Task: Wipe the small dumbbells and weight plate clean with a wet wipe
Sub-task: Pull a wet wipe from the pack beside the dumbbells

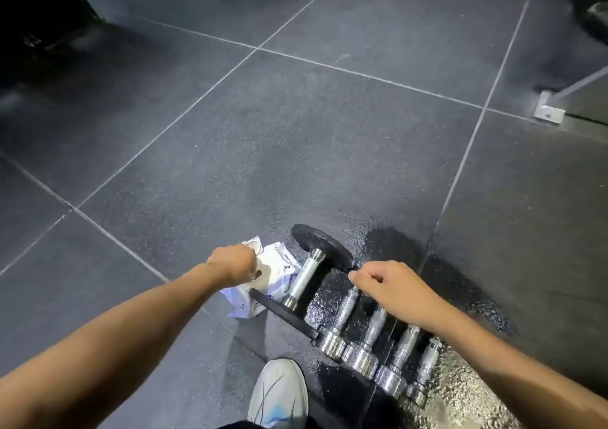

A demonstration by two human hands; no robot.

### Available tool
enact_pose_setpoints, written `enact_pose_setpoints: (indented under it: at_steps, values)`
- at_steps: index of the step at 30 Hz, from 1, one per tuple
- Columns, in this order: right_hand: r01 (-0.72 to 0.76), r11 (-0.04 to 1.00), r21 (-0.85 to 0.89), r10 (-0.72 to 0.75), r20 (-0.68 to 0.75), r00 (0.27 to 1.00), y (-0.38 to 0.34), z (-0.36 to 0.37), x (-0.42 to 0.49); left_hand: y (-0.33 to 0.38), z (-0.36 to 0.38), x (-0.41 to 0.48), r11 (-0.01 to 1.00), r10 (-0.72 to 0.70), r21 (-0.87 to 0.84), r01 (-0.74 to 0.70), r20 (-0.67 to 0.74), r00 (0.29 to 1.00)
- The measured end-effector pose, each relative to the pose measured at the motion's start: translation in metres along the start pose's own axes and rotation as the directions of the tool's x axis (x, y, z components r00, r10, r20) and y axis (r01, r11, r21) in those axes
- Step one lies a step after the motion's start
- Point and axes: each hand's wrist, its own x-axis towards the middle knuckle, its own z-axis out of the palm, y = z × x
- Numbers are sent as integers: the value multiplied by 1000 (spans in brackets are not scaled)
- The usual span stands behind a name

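Head view: left hand (232,264) fingers hidden over wipe pack (279,262), print unreadable; right hand (394,288) loosely curled.

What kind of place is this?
Most likely a gym: dark speckled rubber floor tiles, a row of chrome dumbbells beside a black-plated dumbbell, and a bolted metal equipment foot at upper right.

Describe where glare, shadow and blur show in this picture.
Head view: harsh glare on the wet floor beside the chrome dumbbells, which glint too; head view, the top left corner sinks into deep shadow; head view, the white wipes pack looks slightly washed out, and the far tiles are soft, not sharp.
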Motion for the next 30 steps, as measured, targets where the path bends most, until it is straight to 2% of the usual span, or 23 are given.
enact_pose_setpoints:
  at_steps: [4,11,17,21,25,30]
  values:
    - [2,1000,22,-3,46,999,4,17,9,18,18,11,986,0,164,6,-35,999]
    - [30,986,161,-39,47,998,4,38,20,27,27,28,916,40,402,-10,-65,997]
    - [25,968,251,-36,38,999,-5,42,25,24,26,37,840,161,526,-133,-8,987]
    - [22,961,274,-31,29,999,-4,45,25,22,26,39,833,199,517,-194,47,979]
    - [-12,965,261,2,38,999,1,49,25,9,22,40,906,178,381,-183,49,983]
    - [-32,967,251,16,66,998,2,56,28,-10,25,36,941,258,223,-254,12,966]
